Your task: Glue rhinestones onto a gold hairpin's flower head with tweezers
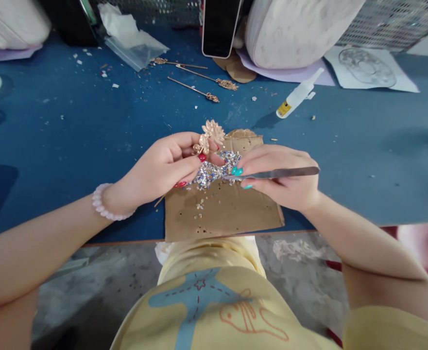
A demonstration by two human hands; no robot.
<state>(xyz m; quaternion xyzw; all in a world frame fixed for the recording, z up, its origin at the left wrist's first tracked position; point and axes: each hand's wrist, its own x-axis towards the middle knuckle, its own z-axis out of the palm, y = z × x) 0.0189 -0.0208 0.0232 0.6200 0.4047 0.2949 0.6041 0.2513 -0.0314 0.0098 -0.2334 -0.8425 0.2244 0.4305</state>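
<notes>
My left hand (162,167) is closed in a pinch on a gold flower-shaped hair ornament (210,135), held just above a brown cardboard sheet (228,214). My right hand (282,177) grips metal tweezers (275,173) whose tip points left into a pile of small sparkling rhinestones (214,170) lying on the cardboard. A few loose stones are scattered lower on the sheet. A pale bead bracelet (102,204) circles my left wrist.
The blue table (71,131) holds three gold hairpin sticks (195,80), a white glue bottle (297,95), a clear plastic bag (133,46), a dark phone (219,26), a paper with a round drawing (368,68) and white rounded cases at the back.
</notes>
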